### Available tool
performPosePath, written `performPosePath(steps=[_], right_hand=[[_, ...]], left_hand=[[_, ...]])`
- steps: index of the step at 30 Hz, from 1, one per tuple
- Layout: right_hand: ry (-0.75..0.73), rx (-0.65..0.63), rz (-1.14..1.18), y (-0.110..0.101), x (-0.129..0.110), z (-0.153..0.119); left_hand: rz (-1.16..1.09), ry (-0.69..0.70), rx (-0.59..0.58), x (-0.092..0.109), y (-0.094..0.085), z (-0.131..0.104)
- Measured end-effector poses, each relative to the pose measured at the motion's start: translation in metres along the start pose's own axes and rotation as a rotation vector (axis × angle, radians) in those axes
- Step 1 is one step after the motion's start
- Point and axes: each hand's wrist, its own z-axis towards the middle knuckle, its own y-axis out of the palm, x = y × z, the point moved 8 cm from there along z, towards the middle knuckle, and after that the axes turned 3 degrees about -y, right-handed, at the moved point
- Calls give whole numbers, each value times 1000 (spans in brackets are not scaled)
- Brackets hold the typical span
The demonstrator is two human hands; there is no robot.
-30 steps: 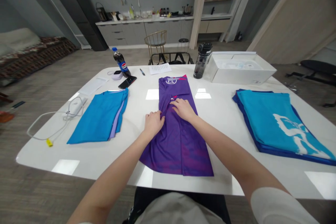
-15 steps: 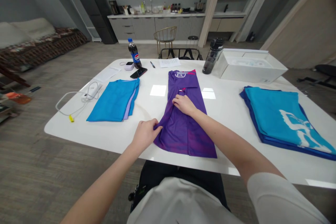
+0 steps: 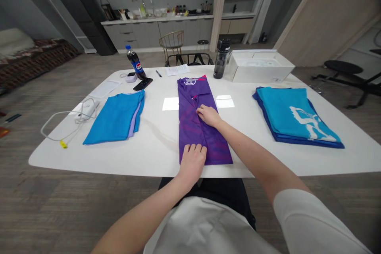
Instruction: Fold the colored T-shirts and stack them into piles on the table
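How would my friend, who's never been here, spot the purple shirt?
Start at the white table. In front of the person, a long folded shirt lies under the left hand and right hand. It's the purple one with a white mark near its far end; the left pile and right pile have blue on top.

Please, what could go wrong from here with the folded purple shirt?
The folded purple fabric shirt may wrinkle if the bare right hand, resting near its middle, drags the cloth. Its hem lies close to the edge of the glossy white table, so the bare left hand could pull it over.
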Motion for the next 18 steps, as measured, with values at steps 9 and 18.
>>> performPosePath(steps=[9, 18], right_hand=[[-53, 31, 16, 1, -5, -8], [-70, 37, 157, -13, -19, -45]], left_hand=[[16, 54, -100, 20, -1, -26], [-246, 232, -119, -68, -21, -19]])
